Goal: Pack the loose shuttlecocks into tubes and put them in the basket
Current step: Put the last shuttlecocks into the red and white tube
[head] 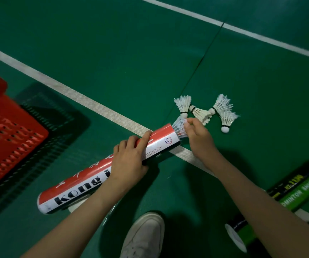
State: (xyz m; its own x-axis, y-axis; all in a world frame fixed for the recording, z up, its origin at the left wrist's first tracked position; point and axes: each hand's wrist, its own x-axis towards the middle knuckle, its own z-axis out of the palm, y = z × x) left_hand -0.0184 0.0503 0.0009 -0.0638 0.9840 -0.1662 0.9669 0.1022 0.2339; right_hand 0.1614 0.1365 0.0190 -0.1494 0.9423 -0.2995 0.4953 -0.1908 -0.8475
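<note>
Gripping the red tube [83, 185] midway in our left hand [129, 161], we pinch a shuttlecock [180, 127] at its mouth with our right hand [196, 135]; pushed in crooked, the feathers could snag the rim and crumple. Four loose shuttlecocks [226, 120] lie just beyond that mouth.

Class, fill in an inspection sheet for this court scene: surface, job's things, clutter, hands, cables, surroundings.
Surface: green court floor with white lines.
Job's things: red tube, a shuttlecock partway into its mouth; four loose shuttlecocks on the floor beyond; red basket at left; green tube lying at right.
Clutter: nothing seen.
Hands: left hand grips the red tube; right hand pinches the shuttlecock's feathers.
Cables: nothing seen.
Surroundings: person's white shoe below.
</note>
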